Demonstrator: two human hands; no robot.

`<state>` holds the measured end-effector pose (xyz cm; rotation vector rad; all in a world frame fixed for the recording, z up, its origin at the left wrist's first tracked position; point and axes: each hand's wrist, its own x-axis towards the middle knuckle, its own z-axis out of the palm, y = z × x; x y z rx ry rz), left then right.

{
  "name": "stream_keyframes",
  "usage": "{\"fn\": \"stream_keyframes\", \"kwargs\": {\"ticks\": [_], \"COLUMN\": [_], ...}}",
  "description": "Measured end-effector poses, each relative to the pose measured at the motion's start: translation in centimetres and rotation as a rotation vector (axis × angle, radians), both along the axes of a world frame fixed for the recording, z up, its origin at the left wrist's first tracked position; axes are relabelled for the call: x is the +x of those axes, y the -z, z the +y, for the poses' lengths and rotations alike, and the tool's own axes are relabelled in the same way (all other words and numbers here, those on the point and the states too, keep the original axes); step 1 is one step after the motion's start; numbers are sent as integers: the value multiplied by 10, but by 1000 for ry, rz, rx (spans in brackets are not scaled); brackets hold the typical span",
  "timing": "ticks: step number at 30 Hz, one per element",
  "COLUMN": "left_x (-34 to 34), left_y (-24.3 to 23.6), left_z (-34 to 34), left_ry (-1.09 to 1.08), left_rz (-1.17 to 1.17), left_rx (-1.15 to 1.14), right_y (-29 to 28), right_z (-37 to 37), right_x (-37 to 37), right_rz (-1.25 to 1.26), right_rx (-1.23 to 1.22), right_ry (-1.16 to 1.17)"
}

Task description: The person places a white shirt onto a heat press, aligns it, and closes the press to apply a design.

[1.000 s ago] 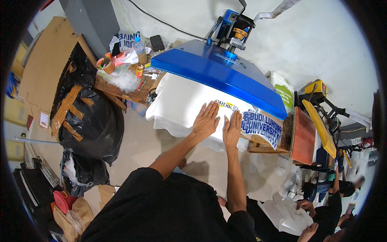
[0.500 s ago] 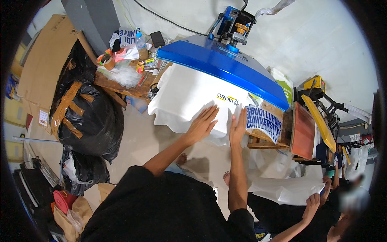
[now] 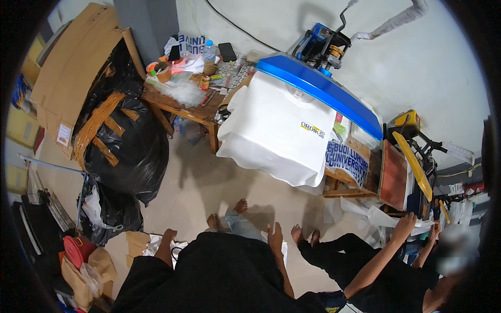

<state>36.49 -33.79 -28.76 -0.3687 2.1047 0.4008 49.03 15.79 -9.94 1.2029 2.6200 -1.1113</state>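
Facing one white shirt (image 3: 271, 135), bearing one small print, spread at far centre and drooping at its near edge, with one blue press plate (image 3: 321, 87) overhanging its far side. Holding nothing with the right hand (image 3: 274, 239) at near centre, extending its fingers straight. Resting the left hand (image 3: 168, 239) at near left, finger opening and hold impossible to tell. Including one wooden counter (image 3: 190, 113) bearing one bottle (image 3: 209, 58), left of the press plate.
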Motion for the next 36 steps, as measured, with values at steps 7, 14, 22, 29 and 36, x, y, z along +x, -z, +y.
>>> {"fn": "stream_keyframes", "kwargs": {"ticks": [7, 14, 22, 29, 36], "left_x": [0, -56, -128, -237, -275], "left_y": [4, -109, -296, -317, -292], "left_z": [-27, 109, 343, 537, 589], "left_ry": [631, 210, 706, 836, 860], "left_rz": [569, 526, 1117, 1342, 1325], "left_rx": [379, 366, 666, 460, 502], "right_y": [-27, -99, -116, -122, -123], "right_z": [-19, 4, 31, 71, 122], "right_x": [-31, -92, -113, -105, -94], "right_rz": [240, 412, 413, 419, 417], "right_rx": [137, 216, 239, 200, 209], "right_ry": [-85, -24, 23, 130, 190]}}
